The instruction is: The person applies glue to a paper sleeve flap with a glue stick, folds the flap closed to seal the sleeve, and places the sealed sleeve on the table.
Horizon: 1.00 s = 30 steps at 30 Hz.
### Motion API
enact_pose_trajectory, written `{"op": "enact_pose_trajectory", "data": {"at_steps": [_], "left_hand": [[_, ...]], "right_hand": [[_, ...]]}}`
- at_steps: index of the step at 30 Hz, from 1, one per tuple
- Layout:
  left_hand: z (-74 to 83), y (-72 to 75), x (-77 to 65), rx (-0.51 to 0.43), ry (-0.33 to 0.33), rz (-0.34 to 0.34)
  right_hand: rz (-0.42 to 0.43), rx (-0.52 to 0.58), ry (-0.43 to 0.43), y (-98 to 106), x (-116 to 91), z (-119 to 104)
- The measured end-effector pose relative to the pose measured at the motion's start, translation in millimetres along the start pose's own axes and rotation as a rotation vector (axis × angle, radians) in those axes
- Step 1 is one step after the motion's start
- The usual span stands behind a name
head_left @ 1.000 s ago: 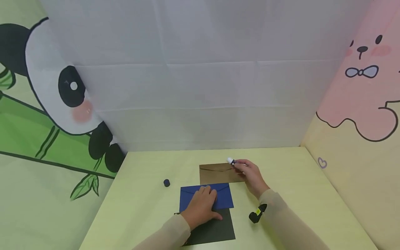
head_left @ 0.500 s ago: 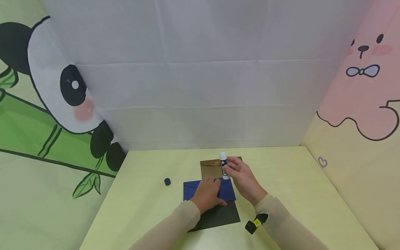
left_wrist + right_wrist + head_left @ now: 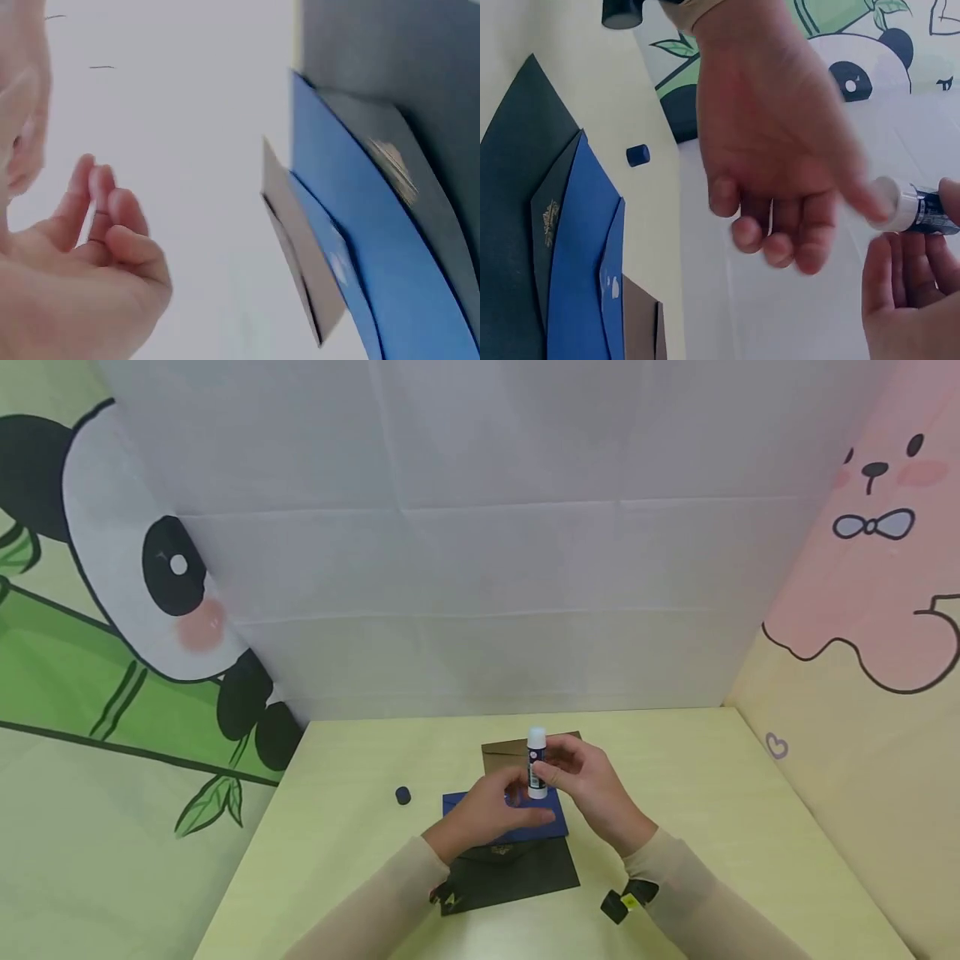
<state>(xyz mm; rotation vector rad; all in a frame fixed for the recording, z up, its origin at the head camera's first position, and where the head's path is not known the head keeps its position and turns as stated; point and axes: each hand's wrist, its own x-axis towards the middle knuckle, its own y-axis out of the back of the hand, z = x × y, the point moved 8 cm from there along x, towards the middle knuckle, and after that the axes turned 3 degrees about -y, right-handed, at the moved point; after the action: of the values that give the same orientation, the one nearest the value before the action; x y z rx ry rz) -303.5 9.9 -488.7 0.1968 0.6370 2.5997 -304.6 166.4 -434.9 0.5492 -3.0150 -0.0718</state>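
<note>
My right hand [image 3: 592, 785] holds a glue stick [image 3: 536, 760] upright over the envelopes, pinched between thumb and fingers. The stick has a dark blue label and white ends. My left hand [image 3: 487, 810] hovers just left of it, its fingers loosely bent and its thumb pointing at the stick's lower white end; in the right wrist view the thumb overlaps that end. Beneath the hands a blue envelope [image 3: 555, 827] overlaps a black envelope [image 3: 525, 877] with a gold print on its flap. A brown envelope [image 3: 495, 760] lies behind, partly hidden.
A small dark blue cap [image 3: 402, 795] stands on the pale yellow table [image 3: 337, 827], left of the envelopes. A white cloth backdrop [image 3: 480, 668] rises at the table's far edge, with printed panels on both sides. A black camera [image 3: 615, 906] is strapped to the right wrist.
My left hand has lifted off the blue envelope and come near the glue stick. My right hand has brought the stick leftward and turned it upright. The envelopes have shifted slightly.
</note>
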Motion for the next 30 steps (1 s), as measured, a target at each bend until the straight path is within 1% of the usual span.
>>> {"op": "enact_pose_trajectory", "data": {"at_steps": [3, 6, 10, 15, 20, 25, 30], "left_hand": [[14.5, 9.6, -11.3, -0.099, -0.01, 0.064], [23.9, 12.1, -19.6, -0.153, -0.005, 0.103], [32.3, 12.2, -27.3, -0.19, -0.005, 0.136], [34.8, 16.0, -30.3, -0.217, 0.005, 0.2], [33.4, 16.2, -28.8, -0.248, 0.025, 0.208], [31.0, 16.3, -26.6, -0.236, 0.034, 0.206], [30.7, 16.7, -24.3, -0.228, 0.026, 0.202]], "right_hand": [[-0.005, -0.022, 0.015, -1, -3, -10], [-0.016, -0.029, 0.036, -2, -4, -17], [-0.033, -0.049, 0.051, -4, -6, -20], [-0.046, -0.088, 0.053, -6, -7, -19], [-0.048, -0.108, 0.034, -5, -5, -14], [-0.054, -0.123, 0.029, -4, -3, -11], [-0.045, -0.129, 0.025, -2, -1, -10]]}}
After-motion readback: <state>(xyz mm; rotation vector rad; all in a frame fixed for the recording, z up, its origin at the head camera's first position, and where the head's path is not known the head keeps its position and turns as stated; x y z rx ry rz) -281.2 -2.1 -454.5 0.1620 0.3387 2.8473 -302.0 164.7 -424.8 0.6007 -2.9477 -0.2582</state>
